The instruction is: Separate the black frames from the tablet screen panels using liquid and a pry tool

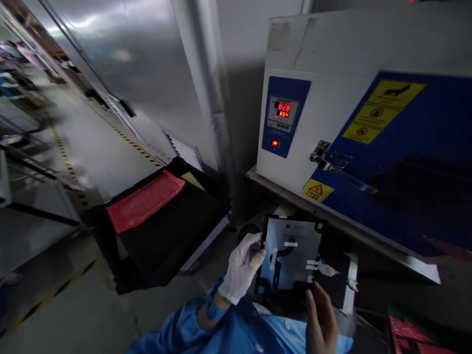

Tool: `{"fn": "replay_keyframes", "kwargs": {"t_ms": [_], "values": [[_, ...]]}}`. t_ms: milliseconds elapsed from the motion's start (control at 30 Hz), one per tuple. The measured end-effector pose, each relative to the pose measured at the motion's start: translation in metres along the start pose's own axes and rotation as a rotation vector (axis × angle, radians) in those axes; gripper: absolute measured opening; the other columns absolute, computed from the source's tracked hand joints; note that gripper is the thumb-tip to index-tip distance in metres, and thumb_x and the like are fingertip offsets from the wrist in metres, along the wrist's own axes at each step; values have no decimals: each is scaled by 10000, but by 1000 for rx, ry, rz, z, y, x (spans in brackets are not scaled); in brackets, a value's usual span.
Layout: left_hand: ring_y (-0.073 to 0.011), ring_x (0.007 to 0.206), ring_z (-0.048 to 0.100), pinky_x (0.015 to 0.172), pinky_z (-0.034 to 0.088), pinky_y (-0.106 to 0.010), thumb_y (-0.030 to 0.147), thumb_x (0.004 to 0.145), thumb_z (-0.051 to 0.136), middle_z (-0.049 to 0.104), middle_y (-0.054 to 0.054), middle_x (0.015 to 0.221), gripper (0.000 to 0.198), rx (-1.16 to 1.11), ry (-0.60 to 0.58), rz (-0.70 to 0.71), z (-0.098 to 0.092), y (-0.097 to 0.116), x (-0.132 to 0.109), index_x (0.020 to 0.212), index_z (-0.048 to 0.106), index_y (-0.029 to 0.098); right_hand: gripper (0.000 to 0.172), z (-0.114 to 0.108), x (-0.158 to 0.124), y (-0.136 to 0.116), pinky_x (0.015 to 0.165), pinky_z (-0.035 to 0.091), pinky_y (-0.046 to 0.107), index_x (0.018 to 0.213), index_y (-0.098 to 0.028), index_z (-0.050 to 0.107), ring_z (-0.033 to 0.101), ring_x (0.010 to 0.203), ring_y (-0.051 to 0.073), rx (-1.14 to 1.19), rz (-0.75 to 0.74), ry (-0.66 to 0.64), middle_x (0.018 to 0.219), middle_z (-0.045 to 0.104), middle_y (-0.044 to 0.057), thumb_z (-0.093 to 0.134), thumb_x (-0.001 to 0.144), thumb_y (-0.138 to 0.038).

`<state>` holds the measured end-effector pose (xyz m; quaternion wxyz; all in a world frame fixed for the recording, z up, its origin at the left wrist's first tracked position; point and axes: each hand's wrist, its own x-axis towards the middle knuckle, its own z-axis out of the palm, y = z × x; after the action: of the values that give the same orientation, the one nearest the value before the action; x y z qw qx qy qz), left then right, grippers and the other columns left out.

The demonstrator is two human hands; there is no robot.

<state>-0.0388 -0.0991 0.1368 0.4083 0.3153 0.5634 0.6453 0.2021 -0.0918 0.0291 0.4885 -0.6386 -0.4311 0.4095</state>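
My left hand (241, 268), in a white glove, grips the left edge of a flat dark panel (291, 253) with a shiny grey face and white tape strips on it. On the panel's lower right edge sits my bare right hand (320, 319), its fingers holding that edge. More dark panels (341, 275) lie stacked right behind it. I hold the panel in front of my blue smock, just below the front of a white and blue oven (368, 137).
The oven has a control panel with red digits (283, 110), a door latch (324, 155) and yellow warning labels. A black crate with a red sheet (145, 201) stands on the floor at left. Metal wall and yellow-striped aisle run back left.
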Motion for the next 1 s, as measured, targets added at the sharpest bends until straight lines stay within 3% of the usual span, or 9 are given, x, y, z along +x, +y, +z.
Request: {"fn": "replay_keyframes", "kwargs": {"t_ms": [200, 400, 533, 733, 867, 1000], "values": [[-314, 1421, 769, 1264, 617, -420, 577, 1016, 883, 842, -125, 1410, 465, 81, -24, 105, -6, -6, -3, 1338, 878, 241, 770, 0, -1, 9, 954, 675, 361, 1203, -213, 831, 821, 1162, 326, 3, -61, 8, 1206, 873, 124, 823, 870, -909], [-331, 1346, 803, 1181, 669, -416, 727, 980, 880, 851, -140, 1353, 585, 75, 13, 84, 0, -6, -2, 1272, 863, 220, 703, -10, -4, 13, 907, 721, 369, 1173, -203, 876, 859, 1051, 313, -56, -186, -13, 1170, 889, 141, 836, 918, -857], [-359, 1317, 822, 1123, 704, -426, 911, 879, 858, 862, -149, 1374, 788, 67, 141, 13, 11, -5, -1, 1266, 875, 225, 517, -23, -2, 9, 804, 731, 320, 1163, -214, 914, 877, 936, 286, -137, -367, -101, 1107, 900, 131, 846, 1009, -703], [-389, 1308, 832, 1118, 715, -451, 1045, 771, 817, 871, -173, 1377, 955, 76, 225, -40, 19, -2, 3, 1237, 910, 216, 291, -17, -3, 3, 766, 708, 267, 1150, -230, 905, 851, 793, 224, -230, -749, -59, 996, 887, 88, 818, 1103, -504], [-385, 1239, 858, 1078, 735, -442, 1104, 732, 780, 894, -173, 1284, 1015, 52, 231, -52, 23, 0, 6, 1199, 921, 213, 321, 5, -15, -5, 804, 692, 271, 1102, -217, 859, 829, 807, 210, -191, -707, 93, 957, 856, 76, 777, 1144, -525], [-384, 1229, 866, 1041, 748, -442, 1058, 859, 717, 891, -178, 1290, 947, 58, 221, -18, 23, -15, 4, 1253, 903, 217, 234, 14, -27, -19, 818, 682, 303, 1084, -232, 858, 804, 806, 208, -149, -656, 154, 937, 837, 66, 788, 1142, -448]]}}
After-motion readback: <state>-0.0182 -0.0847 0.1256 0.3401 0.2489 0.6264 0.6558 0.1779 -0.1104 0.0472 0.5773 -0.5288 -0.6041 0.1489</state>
